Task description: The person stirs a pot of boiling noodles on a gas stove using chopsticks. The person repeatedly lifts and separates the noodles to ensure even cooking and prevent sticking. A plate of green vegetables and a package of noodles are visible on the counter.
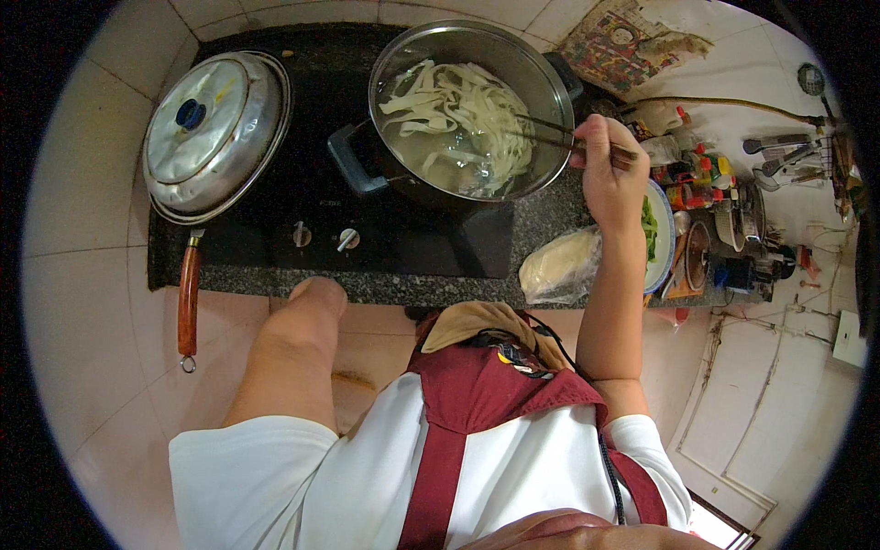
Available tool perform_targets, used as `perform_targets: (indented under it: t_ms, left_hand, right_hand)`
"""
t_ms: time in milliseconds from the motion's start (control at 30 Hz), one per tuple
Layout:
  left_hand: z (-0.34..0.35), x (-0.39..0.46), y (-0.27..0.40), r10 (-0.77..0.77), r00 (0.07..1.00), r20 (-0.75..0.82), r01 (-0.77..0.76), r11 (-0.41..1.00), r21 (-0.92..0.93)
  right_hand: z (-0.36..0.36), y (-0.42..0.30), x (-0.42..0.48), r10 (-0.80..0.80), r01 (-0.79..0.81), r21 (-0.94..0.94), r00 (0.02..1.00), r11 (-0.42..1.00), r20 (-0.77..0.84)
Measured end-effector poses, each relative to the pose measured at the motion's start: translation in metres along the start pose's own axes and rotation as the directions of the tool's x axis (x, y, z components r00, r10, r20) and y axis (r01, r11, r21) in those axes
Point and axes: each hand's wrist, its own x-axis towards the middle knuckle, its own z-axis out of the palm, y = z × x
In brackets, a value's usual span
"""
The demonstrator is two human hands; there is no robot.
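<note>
My right hand [614, 180] grips a pair of dark chopsticks [624, 159] from above. Their tips reach down among wide, pale noodles [474, 103] lying in cloudy liquid. These fill part of a deep metal pot [557, 161] with dark side handles, which stands on a black glass cooktop [433, 240]. My left hand is out of view; only the left arm shows, ending near the counter's front edge. Under my right forearm lies a pale, plastic-wrapped package [560, 265], with a blue-rimmed plate [663, 240] of green leaves [648, 227] just beyond it.
A wok with a domed metal lid [199, 151] sits on the left, its wooden handle [188, 299] jutting past the counter edge. Two control knobs [348, 239] face me. Several bottles [698, 168] crowd the right side, and ladles and other utensils [780, 161] hang along the wall.
</note>
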Motion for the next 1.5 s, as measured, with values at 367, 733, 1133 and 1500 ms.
perform_targets:
  t_ms: [367,733,1133,1500]
  left_hand:
    - [-0.01,-0.003,-0.001,0.005,0.993,0.116,0.0,0.999,-0.04]
    - [-0.009,0.008,0.003,-0.009,0.977,0.212,0.001,0.999,0.039]
    - [0.002,0.031,0.0,-0.04,0.986,0.162,0.047,0.998,-0.039]
    - [0.008,0.046,-0.003,-0.067,0.988,0.142,0.075,0.996,-0.057]
  right_hand:
    - [0.026,0.027,0.01,0.122,-0.121,-0.028,0.989,0.992,0.082]
    - [-0.005,0.01,0.001,0.229,-0.228,-0.022,0.966,0.973,0.122]
    - [-0.013,0.009,-0.01,0.001,-0.002,-0.002,0.991,1.0,-0.136]
    - [0.013,0.016,-0.019,0.155,-0.149,-0.102,0.987,0.983,0.047]
